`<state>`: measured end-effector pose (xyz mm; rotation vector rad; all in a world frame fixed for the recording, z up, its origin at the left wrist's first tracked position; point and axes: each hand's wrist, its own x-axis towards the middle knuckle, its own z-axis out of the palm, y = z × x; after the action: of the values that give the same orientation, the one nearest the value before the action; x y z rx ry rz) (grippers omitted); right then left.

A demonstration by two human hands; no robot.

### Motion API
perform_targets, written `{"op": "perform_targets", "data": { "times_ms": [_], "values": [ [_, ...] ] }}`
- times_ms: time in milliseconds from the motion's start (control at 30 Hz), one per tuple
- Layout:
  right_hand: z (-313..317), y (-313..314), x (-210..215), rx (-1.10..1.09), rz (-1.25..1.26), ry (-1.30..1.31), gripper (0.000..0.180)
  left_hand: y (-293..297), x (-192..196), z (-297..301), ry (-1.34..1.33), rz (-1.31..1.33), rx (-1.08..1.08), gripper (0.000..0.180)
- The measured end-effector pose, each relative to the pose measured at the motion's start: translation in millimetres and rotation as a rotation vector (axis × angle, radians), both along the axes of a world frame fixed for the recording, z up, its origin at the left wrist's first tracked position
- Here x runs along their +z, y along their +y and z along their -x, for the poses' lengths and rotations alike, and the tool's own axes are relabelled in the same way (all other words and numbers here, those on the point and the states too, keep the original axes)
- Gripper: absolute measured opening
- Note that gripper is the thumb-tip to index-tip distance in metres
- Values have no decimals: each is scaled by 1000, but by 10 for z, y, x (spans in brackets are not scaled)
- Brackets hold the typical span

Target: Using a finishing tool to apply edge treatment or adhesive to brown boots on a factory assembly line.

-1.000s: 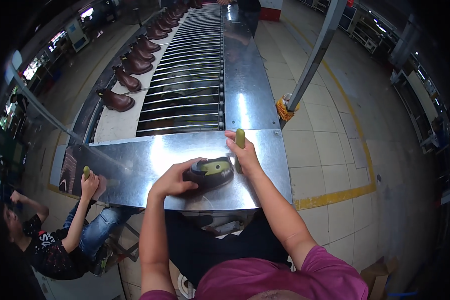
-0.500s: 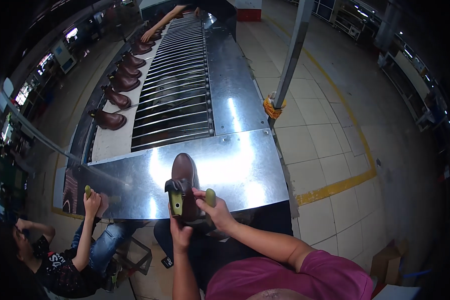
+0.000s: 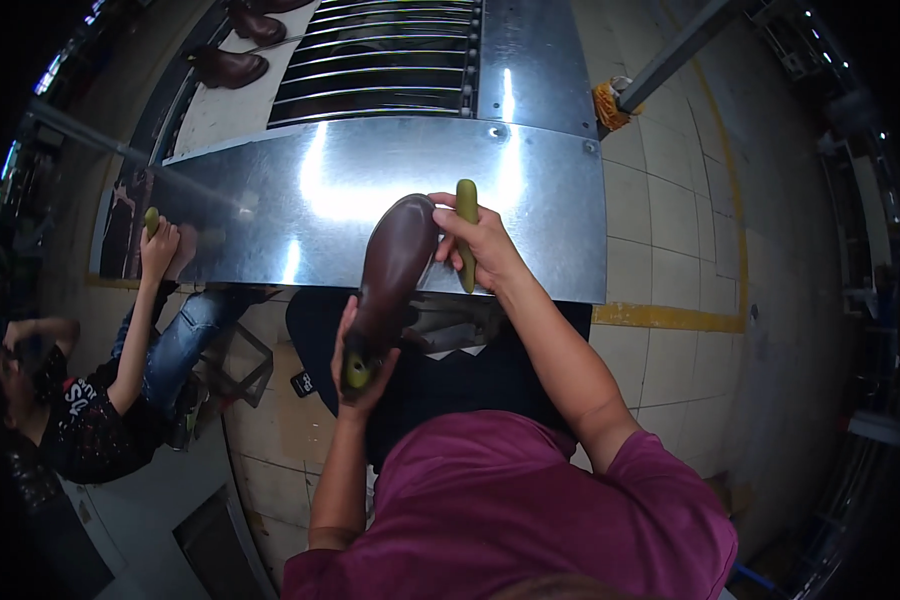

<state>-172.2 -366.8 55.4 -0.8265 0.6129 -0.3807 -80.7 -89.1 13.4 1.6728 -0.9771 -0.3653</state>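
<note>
A dark brown boot (image 3: 392, 275) lies toe away from me, its toe over the near edge of the shiny metal table (image 3: 270, 190). My left hand (image 3: 362, 372) grips the boot at its heel end, where a yellow-green piece shows. My right hand (image 3: 480, 245) is closed on a yellow-green tool handle (image 3: 466, 225) and rests against the boot's toe on its right side.
Beyond the table runs a slatted conveyor (image 3: 380, 60) with more brown boots (image 3: 228, 68) on a white strip at the left. A seated person (image 3: 90, 400) at the left holds a green tool against the table's corner. A diagonal metal post (image 3: 670, 55) stands at the right over tiled floor.
The boot was pulled from the table's middle toward me and turned toe away. My left hand shifted to its heel end, and my right hand with the tool came to the toe.
</note>
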Motion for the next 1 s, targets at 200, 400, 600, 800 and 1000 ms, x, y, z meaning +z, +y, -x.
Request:
{"op": "perform_targets", "data": {
  "times_ms": [200, 400, 600, 800, 1000],
  "values": [
    [109, 280, 288, 77, 173, -124, 53, 192, -315, 172, -245, 68, 110, 85],
    [198, 276, 411, 94, 180, -243, 58, 284, -256, -12, -302, 119, 70, 67],
    [188, 262, 497, 61, 169, -318, 58, 216, 115, -114, -359, 146, 43, 50],
    [169, 267, 580, 16, 253, -257, 57, 181, 407, -109, -282, 126, 22, 55],
    [105, 204, 645, 5, 373, -134, 57, 297, 181, 62, 499, -5, 0, 73]
  ]
}}
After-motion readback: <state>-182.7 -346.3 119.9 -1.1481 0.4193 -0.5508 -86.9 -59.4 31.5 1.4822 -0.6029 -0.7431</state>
